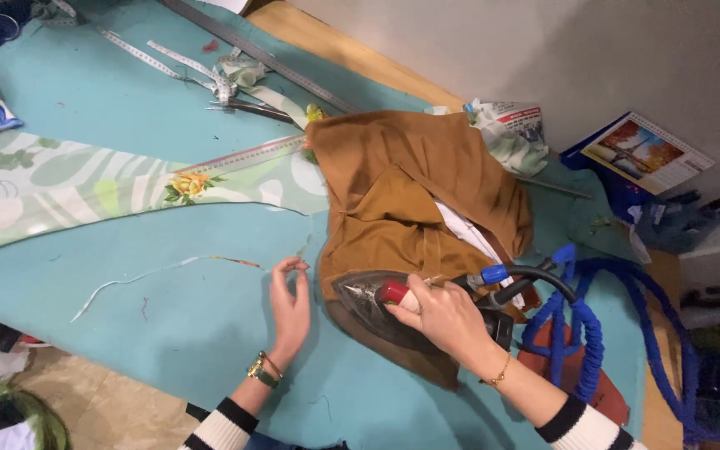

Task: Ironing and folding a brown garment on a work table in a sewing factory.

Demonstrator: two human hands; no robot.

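My right hand [447,321] grips the handle of a dark steam iron [368,302] with a red knob, its soleplate resting on the near edge of a folded brown garment [402,192]. A black and blue hose [577,317] runs from the iron's back toward the right. My left hand [291,304] hovers just left of the iron over the teal table cover [127,108], fingers loosely curled and apart, holding nothing. Both wrists wear thin bracelets above striped sleeves.
A floral green and white fabric strip [85,187] lies across the left side, with a ruler [247,156] beside it. Measuring tapes [156,58], scissors [247,107] and scraps sit at the back. A thin white fabric sliver [152,275] lies near my left hand. A calendar [643,154] leans at the right.
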